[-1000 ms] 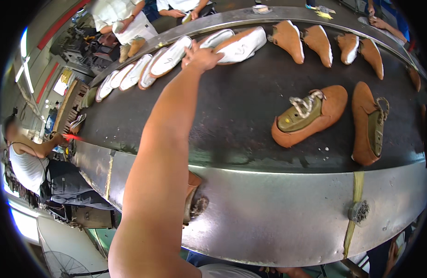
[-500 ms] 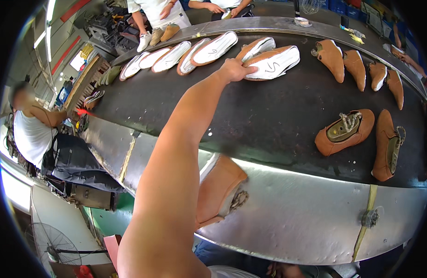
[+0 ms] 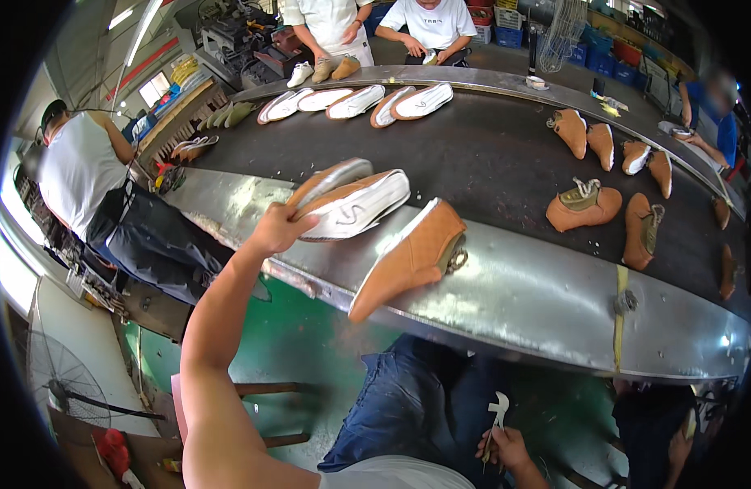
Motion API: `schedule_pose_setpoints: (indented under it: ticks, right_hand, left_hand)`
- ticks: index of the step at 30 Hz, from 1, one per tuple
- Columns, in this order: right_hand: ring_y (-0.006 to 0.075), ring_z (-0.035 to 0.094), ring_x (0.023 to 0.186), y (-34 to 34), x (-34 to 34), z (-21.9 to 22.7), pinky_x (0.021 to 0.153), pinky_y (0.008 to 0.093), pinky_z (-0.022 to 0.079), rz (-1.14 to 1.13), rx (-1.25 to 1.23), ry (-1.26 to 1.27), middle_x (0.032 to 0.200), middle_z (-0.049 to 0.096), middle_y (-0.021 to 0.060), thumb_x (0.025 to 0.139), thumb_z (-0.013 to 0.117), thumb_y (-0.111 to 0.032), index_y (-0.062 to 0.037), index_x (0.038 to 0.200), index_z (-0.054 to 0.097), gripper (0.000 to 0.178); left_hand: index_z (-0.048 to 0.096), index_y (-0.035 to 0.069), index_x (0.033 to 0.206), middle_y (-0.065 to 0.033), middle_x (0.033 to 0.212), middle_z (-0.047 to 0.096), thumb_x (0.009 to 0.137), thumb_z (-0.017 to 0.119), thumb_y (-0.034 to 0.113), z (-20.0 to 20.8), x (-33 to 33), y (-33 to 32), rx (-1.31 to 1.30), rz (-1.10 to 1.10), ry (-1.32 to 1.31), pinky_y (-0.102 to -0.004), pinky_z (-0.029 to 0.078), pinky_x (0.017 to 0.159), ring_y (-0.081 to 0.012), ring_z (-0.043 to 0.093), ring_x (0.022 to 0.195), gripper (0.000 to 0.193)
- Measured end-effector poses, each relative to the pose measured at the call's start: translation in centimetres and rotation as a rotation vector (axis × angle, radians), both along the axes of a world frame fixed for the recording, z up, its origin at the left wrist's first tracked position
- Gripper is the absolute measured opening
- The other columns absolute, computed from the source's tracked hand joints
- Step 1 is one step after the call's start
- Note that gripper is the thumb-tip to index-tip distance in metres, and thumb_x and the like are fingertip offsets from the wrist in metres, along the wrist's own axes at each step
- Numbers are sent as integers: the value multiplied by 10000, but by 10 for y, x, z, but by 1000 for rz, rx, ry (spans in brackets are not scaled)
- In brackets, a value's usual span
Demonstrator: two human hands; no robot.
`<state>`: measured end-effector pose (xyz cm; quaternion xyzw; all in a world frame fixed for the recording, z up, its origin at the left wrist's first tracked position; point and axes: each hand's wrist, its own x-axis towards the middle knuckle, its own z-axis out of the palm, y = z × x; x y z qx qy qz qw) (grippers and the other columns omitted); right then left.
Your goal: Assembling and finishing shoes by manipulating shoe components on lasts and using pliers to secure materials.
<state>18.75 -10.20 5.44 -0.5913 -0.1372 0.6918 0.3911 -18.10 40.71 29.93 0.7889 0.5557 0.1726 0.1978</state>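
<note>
My left hand point(image 3: 279, 228) grips the ends of two tan shoes with their white soles turned up. The nearer shoe point(image 3: 355, 208) has a dark mark on its sole and partly covers the farther shoe point(image 3: 330, 181). Both hang over the table's metal edge. Just right of them, a single tan shoe point(image 3: 412, 257) lies on its side on the metal edge, its toe jutting past the rim. Low down by my legs, my right hand point(image 3: 507, 448) is closed around a metal hammer point(image 3: 498, 407) with a curved head.
White-soled shoes point(image 3: 355, 103) line the far left of the dark table surface point(image 3: 473, 147). Tan shoes point(image 3: 585, 205) stand at the right. A yellow strap point(image 3: 621, 318) crosses the metal edge. One person point(image 3: 86, 175) works at left; others point(image 3: 428, 33) sit or stand beyond the table.
My left hand has drawn the two white-soled shoes from the far row toward me, over the metal edge. My right hand with the hammer now shows clearly; the view has shifted.
</note>
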Motion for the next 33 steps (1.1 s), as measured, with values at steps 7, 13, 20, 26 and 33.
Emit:
schedule_pose_setpoints:
  ticks: [7, 13, 20, 26, 33]
  right_hand:
    - [167, 684, 625, -58, -39, 21, 481, 254, 446, 57, 9, -191, 760, 696, 97, 1004, 574, -271, -21, 956, 609, 257]
    - [135, 633, 611, -71, -53, 18, 515, 257, 467, -50, 135, -292, 743, 680, 75, 991, 607, -262, -59, 997, 569, 207]
    - [127, 669, 668, -102, -39, 15, 487, 230, 436, -184, 140, -346, 825, 672, 55, 992, 604, -246, -50, 1020, 574, 200]
    - [105, 607, 592, -98, -40, 20, 476, 227, 402, -188, 123, -301, 756, 665, 62, 991, 589, -249, -42, 980, 582, 207]
    - [114, 600, 591, -100, -42, 18, 488, 228, 404, -273, 80, -248, 758, 665, 65, 991, 585, -251, -49, 984, 580, 201]
  left_hand:
    - [583, 107, 1350, -318, 1472, 386, 806, 794, 411, -36, 3, -129, 627, -22, 24, -488, 364, 1114, -454, 390, 1367, 658]
    - [566, -12, 1300, -273, 1081, 691, 734, 792, 490, -64, 95, -131, 46, -193, -90, -437, 505, 950, -398, 662, 1061, 790]
    - [387, 42, 1483, -157, 1419, 523, 940, 616, 513, -41, 69, -245, -512, -248, -1231, -443, 589, 822, -282, 557, 1233, 755]
    - [494, 6, 1386, -188, 1175, 670, 874, 742, 454, -130, 36, -298, -1072, -248, -1294, -369, 616, 694, -250, 689, 968, 724]
    - [491, -39, 1391, -232, 1276, 625, 782, 838, 299, -190, 71, -424, -338, -308, -388, -389, 475, 1034, -333, 611, 1186, 778]
